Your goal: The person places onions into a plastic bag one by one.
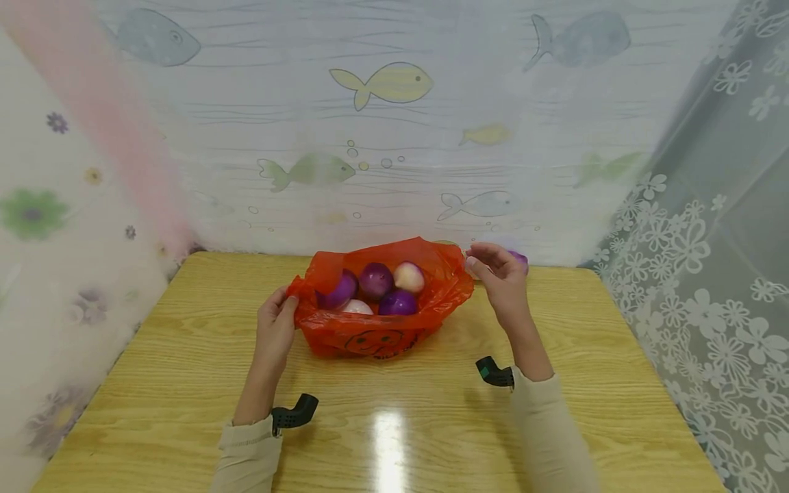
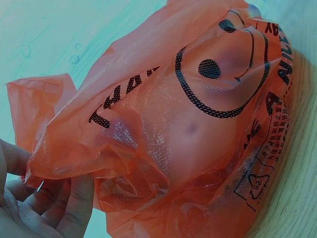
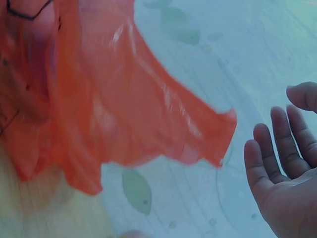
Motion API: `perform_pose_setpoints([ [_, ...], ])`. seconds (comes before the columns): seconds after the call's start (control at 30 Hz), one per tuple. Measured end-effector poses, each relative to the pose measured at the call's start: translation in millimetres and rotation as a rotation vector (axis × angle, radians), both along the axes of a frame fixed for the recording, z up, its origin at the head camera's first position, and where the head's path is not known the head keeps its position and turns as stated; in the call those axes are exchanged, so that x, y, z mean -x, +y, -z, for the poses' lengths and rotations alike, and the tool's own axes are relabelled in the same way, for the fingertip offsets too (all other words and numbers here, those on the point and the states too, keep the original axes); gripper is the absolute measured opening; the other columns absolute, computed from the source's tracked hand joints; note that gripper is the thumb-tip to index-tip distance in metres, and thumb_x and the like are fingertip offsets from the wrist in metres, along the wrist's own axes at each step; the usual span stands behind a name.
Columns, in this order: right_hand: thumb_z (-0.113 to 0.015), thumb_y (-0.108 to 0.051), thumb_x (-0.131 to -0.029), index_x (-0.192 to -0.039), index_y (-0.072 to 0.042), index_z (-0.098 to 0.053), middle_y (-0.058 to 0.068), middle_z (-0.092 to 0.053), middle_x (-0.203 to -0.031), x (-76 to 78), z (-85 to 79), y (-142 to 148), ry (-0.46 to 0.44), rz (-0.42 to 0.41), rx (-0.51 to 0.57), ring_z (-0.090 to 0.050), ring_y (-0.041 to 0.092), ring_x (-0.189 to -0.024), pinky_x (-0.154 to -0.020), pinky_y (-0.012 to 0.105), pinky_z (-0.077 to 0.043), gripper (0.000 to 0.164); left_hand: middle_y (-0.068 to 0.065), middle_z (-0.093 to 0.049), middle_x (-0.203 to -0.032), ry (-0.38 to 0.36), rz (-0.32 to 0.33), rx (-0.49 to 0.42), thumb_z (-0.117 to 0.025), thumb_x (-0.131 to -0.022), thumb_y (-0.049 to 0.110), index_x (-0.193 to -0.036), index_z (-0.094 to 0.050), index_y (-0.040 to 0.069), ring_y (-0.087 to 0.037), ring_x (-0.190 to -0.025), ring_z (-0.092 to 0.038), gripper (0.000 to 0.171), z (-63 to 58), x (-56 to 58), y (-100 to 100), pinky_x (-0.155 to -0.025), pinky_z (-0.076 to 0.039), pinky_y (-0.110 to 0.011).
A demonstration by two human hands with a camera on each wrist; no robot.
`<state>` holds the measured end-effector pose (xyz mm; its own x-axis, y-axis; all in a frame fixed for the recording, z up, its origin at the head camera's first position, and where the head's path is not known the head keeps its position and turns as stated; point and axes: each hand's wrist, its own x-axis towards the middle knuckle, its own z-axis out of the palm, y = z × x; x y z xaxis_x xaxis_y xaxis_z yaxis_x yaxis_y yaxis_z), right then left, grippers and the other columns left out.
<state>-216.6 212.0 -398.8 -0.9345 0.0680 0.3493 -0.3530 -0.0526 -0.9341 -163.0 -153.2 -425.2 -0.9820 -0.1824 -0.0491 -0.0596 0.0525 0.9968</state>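
Note:
A red plastic bag with a printed smiling face sits on the table, its mouth spread wide. Inside lie several onions, some deep purple and glossy, others mostly white. My left hand pinches the bag's left edge between thumb and fingers; the left wrist view shows the thin plastic bunched there. Beside the bag's right edge is my right hand, its fingers loosely bent and holding nothing. In the right wrist view a gap separates this hand from the bag's corner.
A purple-and-white onion shows partly behind my right hand, outside the bag. The wooden table ends at a fish-printed curtain close behind the bag. A grey flowered curtain borders the right side.

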Motion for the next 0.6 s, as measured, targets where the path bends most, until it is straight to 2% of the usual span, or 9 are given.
perform_pose_setpoints([
  [0.07, -0.067, -0.001, -0.096, -0.115, 0.002, -0.068, -0.003, -0.072, -0.103, 2.6, 5.8, 7, 0.011, 0.035, 0.011, -0.068, 0.015, -0.101, -0.090, 0.020, -0.055, 0.019, -0.012, -0.055, -0.130, -0.003, 0.003, -0.002, -0.037, -0.111, 0.020, -0.143, -0.049, 0.003, -0.008, -0.101, -0.057, 0.038, 0.1, 0.2, 0, -0.080, -0.051, -0.014],
  [0.27, -0.067, 0.006, -0.094, -0.117, 0.017, -0.061, -0.004, -0.071, -0.099, 10.5, 27.5, 24, -0.002, 0.148, 0.071, -0.067, 0.011, -0.097, -0.084, 0.017, -0.054, 0.027, -0.012, -0.054, -0.131, -0.012, 0.006, 0.006, -0.036, -0.111, 0.020, -0.143, -0.049, 0.003, -0.008, -0.101, -0.057, 0.038, -0.2, 0.6, 0, -0.080, -0.052, -0.015],
  [0.43, -0.069, 0.009, -0.091, -0.118, 0.016, -0.062, 0.002, -0.071, -0.100, 16.2, 44.4, 38, -0.019, 0.233, 0.099, -0.066, 0.008, -0.095, -0.084, 0.016, -0.054, 0.029, -0.013, -0.054, -0.136, -0.013, 0.011, 0.001, -0.036, -0.111, 0.020, -0.143, -0.049, 0.003, -0.009, -0.105, -0.057, 0.038, -1.0, 0.7, 1, -0.084, -0.052, -0.013],
  [0.6, -0.072, 0.006, -0.090, -0.121, 0.016, -0.060, 0.009, -0.068, -0.104, 23.9, 57.6, 54, -0.041, 0.308, 0.084, -0.063, 0.010, -0.093, -0.084, 0.015, -0.052, 0.035, -0.013, -0.056, -0.134, -0.009, 0.010, -0.002, -0.037, -0.111, 0.020, -0.143, -0.049, 0.003, -0.008, -0.101, -0.059, 0.038, -0.1, 0.3, 0, -0.084, -0.052, -0.014],
])
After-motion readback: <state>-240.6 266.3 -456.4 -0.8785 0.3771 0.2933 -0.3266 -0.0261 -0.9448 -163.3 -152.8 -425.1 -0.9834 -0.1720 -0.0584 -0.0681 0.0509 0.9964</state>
